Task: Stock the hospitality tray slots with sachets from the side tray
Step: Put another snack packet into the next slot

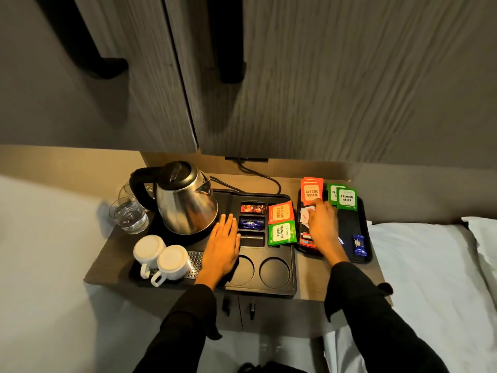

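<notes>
The black hospitality tray (291, 278) holds an orange Classic Assam sachet (281, 212), a green Premium Green sachet (281, 234), a red-brown sachet (253, 208) and a blue sachet (251, 224) in its slots; the lowest small slot (252, 239) is bare. My left hand (222, 246) lies flat and open on the tray beside those slots. On the side tray (367, 251) lie orange Assam sachets (312, 191), green sachets (346, 198), white sachets (306, 212), red sachets (306, 241) and a blue sachet (359, 244). My right hand (322, 224) rests over the white sachets, fingers curled; its grip is hidden.
A steel kettle (187, 200) stands on the hospitality tray's left part, its cord running back to the wall. Two upturned white cups (161, 258) sit on a drip grid in front. Water glasses (128, 215) stand at the left. A white bed (430, 265) borders the cabinet on the right.
</notes>
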Motion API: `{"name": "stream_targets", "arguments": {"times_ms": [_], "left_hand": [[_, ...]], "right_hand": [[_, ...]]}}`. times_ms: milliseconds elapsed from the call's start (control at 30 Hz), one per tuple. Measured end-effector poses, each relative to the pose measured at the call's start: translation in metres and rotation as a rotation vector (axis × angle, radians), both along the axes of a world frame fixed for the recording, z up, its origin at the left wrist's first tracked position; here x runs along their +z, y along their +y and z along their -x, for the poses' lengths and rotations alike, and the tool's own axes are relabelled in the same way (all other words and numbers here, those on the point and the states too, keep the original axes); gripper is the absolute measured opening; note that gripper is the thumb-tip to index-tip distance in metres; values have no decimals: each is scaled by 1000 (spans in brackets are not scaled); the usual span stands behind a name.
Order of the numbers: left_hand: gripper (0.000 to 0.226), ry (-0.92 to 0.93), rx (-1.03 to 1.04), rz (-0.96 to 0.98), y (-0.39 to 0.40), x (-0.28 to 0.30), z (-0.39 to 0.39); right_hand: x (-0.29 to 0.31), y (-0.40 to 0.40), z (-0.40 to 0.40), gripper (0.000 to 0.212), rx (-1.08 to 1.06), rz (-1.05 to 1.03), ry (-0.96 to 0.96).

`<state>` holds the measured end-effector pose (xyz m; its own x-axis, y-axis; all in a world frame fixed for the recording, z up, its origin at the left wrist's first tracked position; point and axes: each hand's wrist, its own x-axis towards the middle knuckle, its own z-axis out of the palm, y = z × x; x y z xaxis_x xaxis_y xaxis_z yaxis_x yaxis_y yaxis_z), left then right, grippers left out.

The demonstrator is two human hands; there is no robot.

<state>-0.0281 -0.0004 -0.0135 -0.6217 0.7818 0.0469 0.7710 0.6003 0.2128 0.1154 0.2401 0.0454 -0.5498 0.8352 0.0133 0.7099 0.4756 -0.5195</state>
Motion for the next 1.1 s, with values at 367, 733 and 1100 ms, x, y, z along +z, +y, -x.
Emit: {"name": "stream_targets", "arguments": {"times_ms": [367, 733, 1100], "left_hand": [[58, 4, 4, 31, 0, 1, 0], [59, -2, 9, 39, 1, 2, -1], [59, -46, 6, 31, 0, 6, -2]], "right_hand": [[-5, 34, 2, 47, -81, 318, -71], [14, 50, -4, 34, -130, 438, 141], [37, 33, 1, 29, -120, 931, 525]]}}
